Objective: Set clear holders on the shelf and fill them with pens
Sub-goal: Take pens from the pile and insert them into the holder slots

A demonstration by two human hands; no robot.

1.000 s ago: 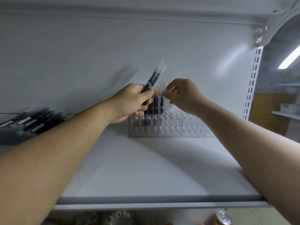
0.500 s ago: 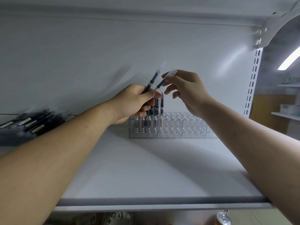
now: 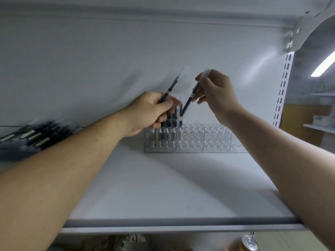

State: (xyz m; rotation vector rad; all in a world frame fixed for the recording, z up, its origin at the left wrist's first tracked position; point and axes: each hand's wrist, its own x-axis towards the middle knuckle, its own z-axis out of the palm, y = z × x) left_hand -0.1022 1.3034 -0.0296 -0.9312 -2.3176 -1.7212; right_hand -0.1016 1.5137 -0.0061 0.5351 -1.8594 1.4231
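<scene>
Here the right hand (image 3: 215, 95) pinches a tilted pen (image 3: 189, 100)

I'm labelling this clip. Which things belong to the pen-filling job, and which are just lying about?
Job: clear holders, standing pens, slanted pen pinched by right hand, spare pen gripped by left hand, pen pile, shelf.
Lying about: drink can below the shelf.

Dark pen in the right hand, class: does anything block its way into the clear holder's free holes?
Nothing visible. The slim dark pen in the right hand hangs tilted, tip beside the standing pens; the clear plastic holder has free holes right of them.
</scene>
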